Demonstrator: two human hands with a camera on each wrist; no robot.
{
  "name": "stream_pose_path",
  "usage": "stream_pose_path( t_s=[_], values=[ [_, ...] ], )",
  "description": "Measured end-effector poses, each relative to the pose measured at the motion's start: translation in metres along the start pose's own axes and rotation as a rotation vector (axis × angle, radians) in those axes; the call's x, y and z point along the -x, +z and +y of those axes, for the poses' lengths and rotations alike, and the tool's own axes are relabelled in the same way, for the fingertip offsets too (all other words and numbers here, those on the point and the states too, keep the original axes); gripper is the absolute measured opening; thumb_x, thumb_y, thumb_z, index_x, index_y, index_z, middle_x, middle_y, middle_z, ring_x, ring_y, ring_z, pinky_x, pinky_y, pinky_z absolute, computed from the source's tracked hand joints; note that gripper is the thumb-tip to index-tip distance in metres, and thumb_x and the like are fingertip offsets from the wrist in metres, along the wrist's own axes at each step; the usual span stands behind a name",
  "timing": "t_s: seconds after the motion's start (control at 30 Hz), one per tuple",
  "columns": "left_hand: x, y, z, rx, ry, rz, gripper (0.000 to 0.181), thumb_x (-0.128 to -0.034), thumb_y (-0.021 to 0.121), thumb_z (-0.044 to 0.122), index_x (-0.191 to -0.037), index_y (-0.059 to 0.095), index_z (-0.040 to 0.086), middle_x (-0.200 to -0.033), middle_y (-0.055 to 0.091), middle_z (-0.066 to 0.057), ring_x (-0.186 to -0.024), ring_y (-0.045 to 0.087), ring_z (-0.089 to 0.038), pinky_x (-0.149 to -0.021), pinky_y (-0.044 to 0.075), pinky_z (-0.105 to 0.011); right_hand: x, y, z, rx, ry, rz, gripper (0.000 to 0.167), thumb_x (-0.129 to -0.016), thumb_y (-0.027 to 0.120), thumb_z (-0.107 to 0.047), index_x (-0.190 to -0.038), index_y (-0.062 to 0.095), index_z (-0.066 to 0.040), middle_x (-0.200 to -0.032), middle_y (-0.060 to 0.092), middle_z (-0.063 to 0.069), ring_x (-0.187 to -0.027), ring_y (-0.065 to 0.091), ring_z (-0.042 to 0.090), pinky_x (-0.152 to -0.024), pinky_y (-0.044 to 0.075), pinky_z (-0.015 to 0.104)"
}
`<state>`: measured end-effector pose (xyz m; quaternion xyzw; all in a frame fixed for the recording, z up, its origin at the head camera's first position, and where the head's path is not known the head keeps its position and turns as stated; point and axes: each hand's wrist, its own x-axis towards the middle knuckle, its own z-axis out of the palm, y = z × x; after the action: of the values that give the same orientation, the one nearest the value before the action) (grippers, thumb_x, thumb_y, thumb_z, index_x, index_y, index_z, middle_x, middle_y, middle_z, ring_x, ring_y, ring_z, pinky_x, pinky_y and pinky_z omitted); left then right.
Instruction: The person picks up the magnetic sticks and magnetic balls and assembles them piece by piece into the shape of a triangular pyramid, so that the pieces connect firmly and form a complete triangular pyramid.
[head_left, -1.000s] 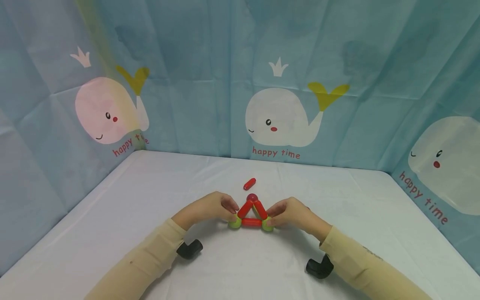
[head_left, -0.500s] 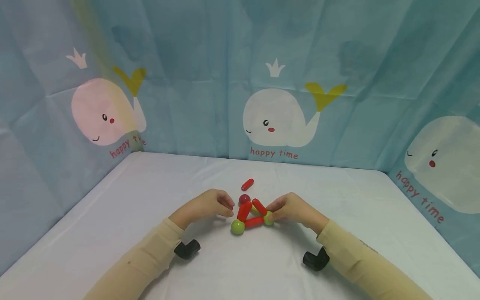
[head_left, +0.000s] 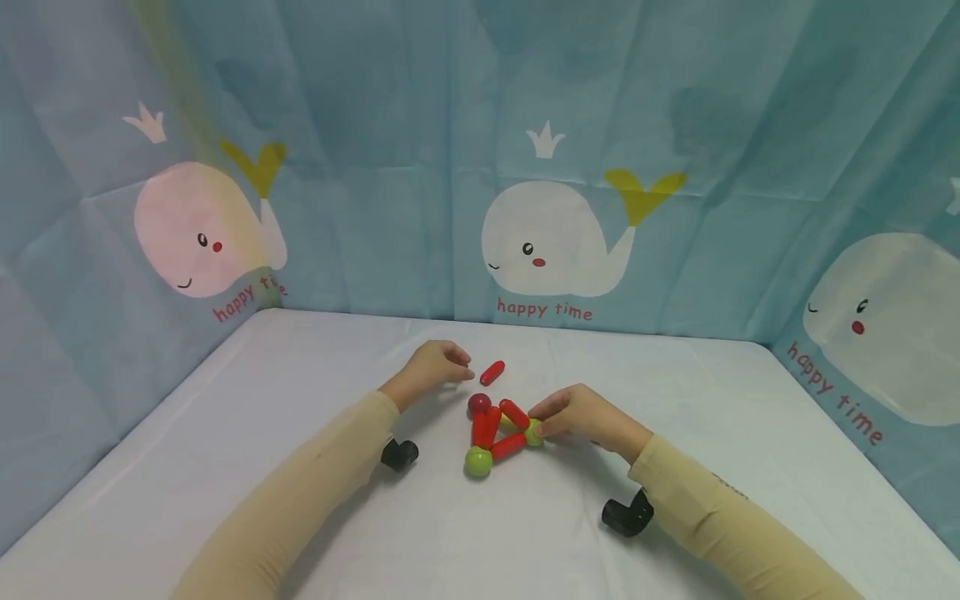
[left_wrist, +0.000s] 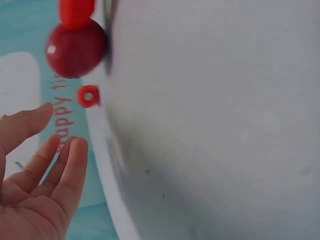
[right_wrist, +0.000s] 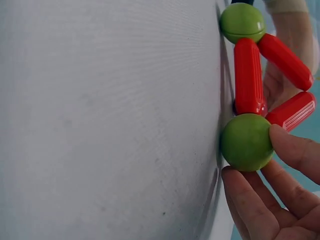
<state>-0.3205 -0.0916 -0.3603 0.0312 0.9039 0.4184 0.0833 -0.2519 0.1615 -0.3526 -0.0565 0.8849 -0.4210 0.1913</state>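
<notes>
In the head view my right hand pinches a green ball between thumb and fingers, also clear in the right wrist view. Red rods link it to a second green ball and a dark red ball. One upper red rod joins the held ball, and its far end stands apart from the dark red ball. My left hand hovers just left of a loose red rod, touching nothing, fingers relaxed. In the left wrist view that rod shows its ring-shaped end beyond my fingertips.
A white-covered table runs back to a blue curtain printed with whales. Black angled pieces hang at both wrists. A yellowish-green bit shows behind the upper rod, partly hidden.
My left hand has let go of the nearer green ball and moved up beside the loose rod. The triangle has turned and come apart at its top; the dark red ball has shifted left.
</notes>
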Motion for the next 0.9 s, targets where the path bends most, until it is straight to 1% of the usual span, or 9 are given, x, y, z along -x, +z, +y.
stream_pose_path(
  t_s=[0.1, 0.2, 0.33, 0.4, 0.57, 0.73, 0.9],
  values=[
    [-0.010, 0.006, 0.002, -0.012, -0.012, -0.007, 0.031, -0.0883, 0.075, 0.024, -0.115, 0.068, 0.009, -0.116, 0.068, -0.009, -0.099, 0.065, -0.022, -0.093, 0.056, -0.036, 0.002, 0.000, -0.001, -0.003, 0.012, 0.003, 0.028, -0.085, 0.077, -0.018, -0.112, 0.075, -0.009, -0.107, 0.076, 0.004, -0.091, 0.066, 0.014, -0.089, 0.057, 0.038],
    [-0.017, 0.013, 0.005, -0.010, -0.031, -0.028, 0.034, -0.0871, 0.076, 0.026, -0.115, 0.068, 0.009, -0.115, 0.067, -0.009, -0.097, 0.066, -0.021, -0.091, 0.057, -0.033, 0.003, 0.002, 0.000, -0.006, 0.026, 0.003, 0.030, -0.084, 0.078, -0.020, -0.112, 0.075, -0.010, -0.106, 0.076, 0.004, -0.088, 0.067, 0.014, -0.087, 0.057, 0.037],
    [-0.023, 0.020, 0.008, -0.011, -0.045, -0.049, 0.036, -0.0860, 0.077, 0.026, -0.116, 0.067, 0.007, -0.114, 0.067, -0.009, -0.095, 0.066, -0.021, -0.089, 0.057, -0.032, 0.003, 0.003, 0.001, -0.038, 0.026, 0.002, 0.031, -0.083, 0.079, -0.019, -0.112, 0.075, -0.008, -0.104, 0.076, 0.004, -0.085, 0.068, 0.014, -0.085, 0.057, 0.034],
    [-0.025, 0.022, 0.009, -0.018, -0.046, -0.045, 0.036, -0.0854, 0.078, 0.025, -0.114, 0.068, 0.007, -0.112, 0.067, -0.009, -0.093, 0.066, -0.021, -0.088, 0.057, -0.032, 0.003, 0.004, 0.002, -0.053, 0.023, 0.005, 0.030, -0.083, 0.079, -0.018, -0.111, 0.075, -0.007, -0.103, 0.076, 0.004, -0.084, 0.068, 0.013, -0.084, 0.057, 0.033],
    [-0.029, 0.023, 0.011, -0.044, -0.053, -0.046, 0.031, -0.0847, 0.078, 0.024, -0.110, 0.068, 0.007, -0.106, 0.068, -0.008, -0.090, 0.065, -0.021, -0.086, 0.056, -0.032, 0.002, 0.005, 0.002, -0.059, 0.038, 0.017, 0.030, -0.083, 0.079, -0.018, -0.109, 0.075, -0.007, -0.101, 0.076, 0.003, -0.081, 0.068, 0.012, -0.083, 0.057, 0.033],
    [-0.031, 0.022, 0.013, -0.058, -0.056, -0.075, 0.023, -0.0866, 0.075, 0.019, -0.106, 0.071, 0.007, -0.103, 0.068, -0.008, -0.089, 0.063, -0.021, -0.083, 0.056, -0.030, 0.001, 0.005, 0.002, -0.045, 0.053, 0.036, 0.028, -0.083, 0.080, -0.020, -0.108, 0.075, -0.007, -0.097, 0.076, 0.002, -0.081, 0.068, 0.013, -0.082, 0.058, 0.033],
    [-0.030, 0.019, 0.014, -0.068, -0.081, -0.109, 0.019, -0.0867, 0.074, 0.015, -0.104, 0.072, 0.007, -0.103, 0.068, -0.008, -0.088, 0.062, -0.021, -0.082, 0.056, -0.029, 0.001, 0.003, 0.002, -0.050, 0.054, 0.041, 0.027, -0.083, 0.080, -0.019, -0.107, 0.075, -0.007, -0.096, 0.076, 0.001, -0.080, 0.068, 0.013, -0.082, 0.058, 0.032]
  ],
)
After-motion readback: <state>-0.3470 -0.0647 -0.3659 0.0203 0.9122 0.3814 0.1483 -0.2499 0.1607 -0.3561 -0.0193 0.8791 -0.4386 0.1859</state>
